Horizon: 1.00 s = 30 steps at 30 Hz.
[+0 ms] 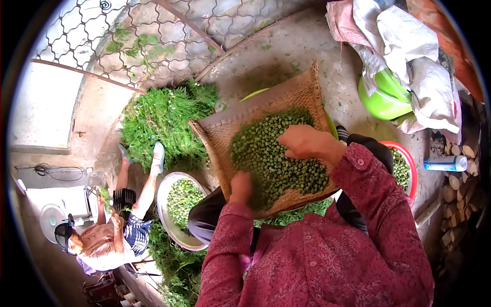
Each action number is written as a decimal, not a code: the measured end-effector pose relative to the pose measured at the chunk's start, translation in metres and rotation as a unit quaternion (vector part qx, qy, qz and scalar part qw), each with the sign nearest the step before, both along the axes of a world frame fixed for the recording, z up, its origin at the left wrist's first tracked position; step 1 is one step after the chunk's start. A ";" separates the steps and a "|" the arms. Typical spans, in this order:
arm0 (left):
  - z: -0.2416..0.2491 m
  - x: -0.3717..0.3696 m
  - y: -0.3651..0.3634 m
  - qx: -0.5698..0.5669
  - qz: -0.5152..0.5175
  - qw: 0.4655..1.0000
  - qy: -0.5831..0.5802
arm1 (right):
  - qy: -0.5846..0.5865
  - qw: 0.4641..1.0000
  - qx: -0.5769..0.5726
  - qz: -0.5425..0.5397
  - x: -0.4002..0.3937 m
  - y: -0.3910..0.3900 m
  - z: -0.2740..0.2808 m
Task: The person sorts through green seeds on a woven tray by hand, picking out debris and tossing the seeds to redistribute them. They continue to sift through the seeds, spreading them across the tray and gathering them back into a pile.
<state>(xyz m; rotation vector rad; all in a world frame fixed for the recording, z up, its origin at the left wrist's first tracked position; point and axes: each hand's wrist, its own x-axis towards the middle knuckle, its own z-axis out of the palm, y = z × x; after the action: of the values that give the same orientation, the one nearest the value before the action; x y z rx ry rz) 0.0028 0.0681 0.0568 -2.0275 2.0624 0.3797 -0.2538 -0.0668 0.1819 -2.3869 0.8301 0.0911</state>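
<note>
A woven winnowing basket (299, 92) rests across my lap, tilted, with a wooden-looking board along its far edge. Small round green pods (273, 153) with stalky bits among them cover much of its weave. My right hand (305, 142) is over the pods at the right, its fingers curled in and pressed together; what they hold, if anything, is hidden. At the basket's near left side my left hand (240, 188) is smeared by motion, close against the pods, and its fingers do not show clearly.
A metal basin (162, 192) of green pods stands left of my knee, a red-rimmed basin (410, 169) at right. Cut green plants (163, 115) lie by the lattice gate (169, 46). Another person (110, 235) sits at left. Sacks (409, 38) drape over a green tub (383, 97).
</note>
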 end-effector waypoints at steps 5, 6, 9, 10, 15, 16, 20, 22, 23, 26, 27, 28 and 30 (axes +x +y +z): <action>0.021 -0.002 0.005 -0.055 0.010 0.996 0.070 | -0.139 0.989 0.044 0.004 -0.007 0.024 -0.018; 0.027 -0.002 0.007 -0.076 0.025 0.991 0.108 | -0.150 0.986 0.066 -0.018 -0.008 0.030 -0.020; 0.030 0.007 0.012 -0.129 0.086 0.962 0.224 | -0.191 0.964 0.170 -0.079 -0.007 0.052 -0.027; 0.020 0.014 0.012 -0.141 0.118 0.946 0.266 | -0.208 0.946 0.228 -0.097 -0.005 0.061 -0.033; 0.057 0.004 0.030 0.012 0.298 0.749 0.591 | -0.273 0.786 0.512 -0.215 0.025 0.114 -0.048; 0.059 -0.004 0.038 0.008 0.280 0.724 0.630 | -0.288 0.773 0.522 -0.218 0.032 0.123 -0.052; 0.067 -0.033 0.062 0.016 0.208 0.739 0.640 | -0.384 0.670 0.599 -0.211 0.051 0.149 -0.057; 0.086 -0.048 0.072 0.000 0.192 0.741 0.643 | -0.360 0.710 0.561 -0.227 0.054 0.155 -0.064; 0.101 -0.051 0.075 -0.007 0.173 0.765 0.621 | -0.347 0.729 0.541 -0.236 0.055 0.156 -0.068; 0.121 -0.040 0.081 -0.016 0.157 0.785 0.599 | -0.403 0.645 0.605 -0.236 0.052 0.162 -0.080; 0.115 -0.031 0.081 -0.011 0.177 0.761 0.624 | -0.397 0.639 0.612 -0.242 0.049 0.165 -0.066; 0.117 -0.024 0.082 -0.008 0.198 0.735 0.648 | -0.391 0.634 0.619 -0.247 0.043 0.168 -0.042; 0.139 -0.013 0.085 -0.057 0.213 0.748 0.625 | -0.374 0.678 0.579 -0.253 0.038 0.171 -0.028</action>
<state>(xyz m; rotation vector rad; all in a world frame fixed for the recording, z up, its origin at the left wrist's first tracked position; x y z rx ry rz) -0.0099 0.1534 0.1961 -2.6236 2.0195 2.2701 -0.2159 0.1038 0.1544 -0.7776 0.6465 -0.4388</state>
